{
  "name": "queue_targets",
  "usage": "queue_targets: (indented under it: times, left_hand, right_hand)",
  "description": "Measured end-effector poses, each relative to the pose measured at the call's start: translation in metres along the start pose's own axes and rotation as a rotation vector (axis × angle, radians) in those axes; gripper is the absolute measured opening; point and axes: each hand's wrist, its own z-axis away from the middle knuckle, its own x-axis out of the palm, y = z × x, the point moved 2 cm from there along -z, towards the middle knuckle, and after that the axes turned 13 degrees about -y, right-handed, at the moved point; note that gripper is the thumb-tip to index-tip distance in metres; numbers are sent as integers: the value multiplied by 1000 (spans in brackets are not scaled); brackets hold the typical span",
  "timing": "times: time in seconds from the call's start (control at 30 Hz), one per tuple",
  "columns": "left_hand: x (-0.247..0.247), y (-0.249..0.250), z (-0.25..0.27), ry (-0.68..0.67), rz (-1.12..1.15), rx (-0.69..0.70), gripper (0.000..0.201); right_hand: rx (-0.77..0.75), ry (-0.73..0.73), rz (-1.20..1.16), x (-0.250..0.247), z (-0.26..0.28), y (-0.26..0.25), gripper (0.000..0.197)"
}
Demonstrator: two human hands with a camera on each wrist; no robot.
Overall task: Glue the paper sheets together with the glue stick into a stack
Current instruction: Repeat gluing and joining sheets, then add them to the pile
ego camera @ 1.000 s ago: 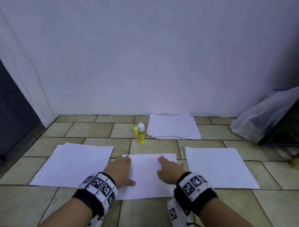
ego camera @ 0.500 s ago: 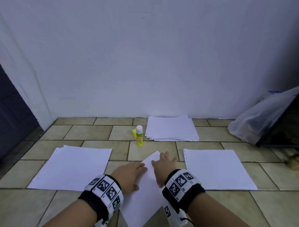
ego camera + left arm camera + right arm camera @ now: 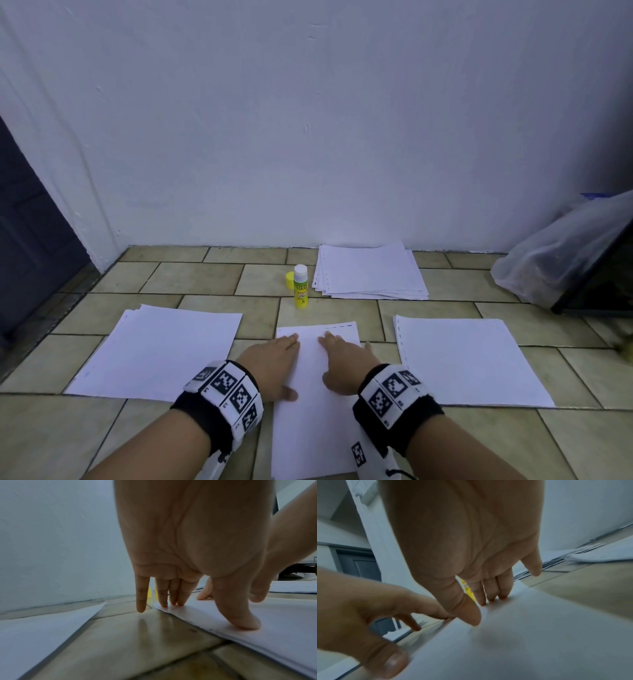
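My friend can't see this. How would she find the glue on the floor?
Start at the big white wall and look down to the tan tiled floor. Just left of the far pile of white paper sheets stands the small yellow glue stick with a white tip. It is the only upright thing there; its yellow cap lies beside it.

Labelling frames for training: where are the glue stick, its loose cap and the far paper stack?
glue stick [image 3: 301, 290], head view, yellow body.
cap [image 3: 289, 279], head view, yellow side.
far paper stack [image 3: 370, 270], head view, top sheet.
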Motion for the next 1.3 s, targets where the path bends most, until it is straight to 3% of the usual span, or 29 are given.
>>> queue_targets:
  times: [0.17,0.23,0.37,0.47,0.57,0.63,0.73,0.83,0.93,1.17,1.3]
  left_hand:
    - [-3,8,-2,18,-5,-63,90]
    - [-3,15,-2,58,-26,-119,87]
    - [1,20,-4,22,-43,-202,107]
    - [1,15,-2,9,1,-275,83]
    - [-5,8,4,90,-37,-270,45]
    - [-6,-1,6,133,-23,-267,39]
    - [0,-17,1,125,115,-225,53]
    - [8,-25,-3,26,193,-219,76]
    - [10,-25,-5,-58,164,-210,77]
    - [11,-26,-14,-139,145,-245,77]
    - [12,-25,-12,-131,158,-237,78]
  right_hand:
    - [18,-69,-26,0,16,27,76]
    - [66,-31,-12,6,25,24,80]
    - [124,38,120,24,33,13,92]
    - [89,25,76,28,28,14,98]
    - [61,65,51,19,22,21,87]
    - [69,106,61,12,20,27,80]
    - [114,90,56,3,16,41,91]
    - [154,49,-37,0,11,54,113]
    - [156,69,-97,-1,9,58,123]
    - [123,181,-185,-4,14,55,104]
    - [-59,328,-475,-10,21,62,112]
